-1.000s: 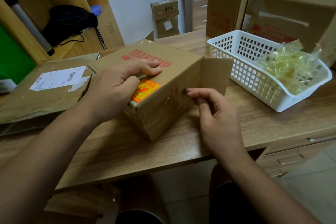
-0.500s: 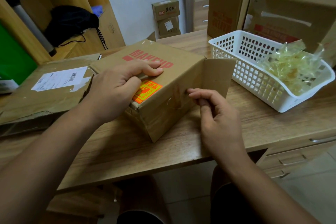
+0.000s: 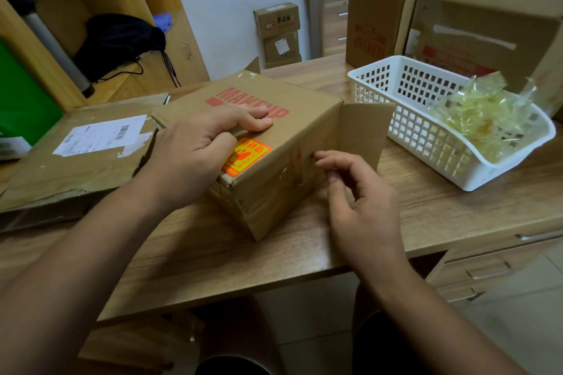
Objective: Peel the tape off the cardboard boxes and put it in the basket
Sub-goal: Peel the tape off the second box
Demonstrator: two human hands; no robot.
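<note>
A brown cardboard box [image 3: 304,119] printed "MAKEUP", with an orange sticker [image 3: 245,157], lies at the middle of the wooden desk, one flap standing open on its right. My left hand [image 3: 195,158] lies over its top near corner, fingers curled over a flap edge and thumb by the sticker. Clear tape [image 3: 289,179] runs across the box's near side face. My right hand [image 3: 359,201] is at that face, fingers loosely curled, its index fingertip touching the cardboard by the tape and the thumb apart from it. The white basket [image 3: 432,143] at the right holds crumpled tape [image 3: 487,119].
A flattened cardboard box [image 3: 76,161] with a shipping label lies on the left. Tall cardboard boxes [image 3: 487,24] stand behind the basket. Desk drawers [image 3: 493,265] sit below the desk's right front edge. A wooden shelf with a black bag [image 3: 118,39] stands at the back left.
My right thumb and index finger, pressed close at the box's side before, have parted, and the hand has eased slightly back. My left hand has kept its place.
</note>
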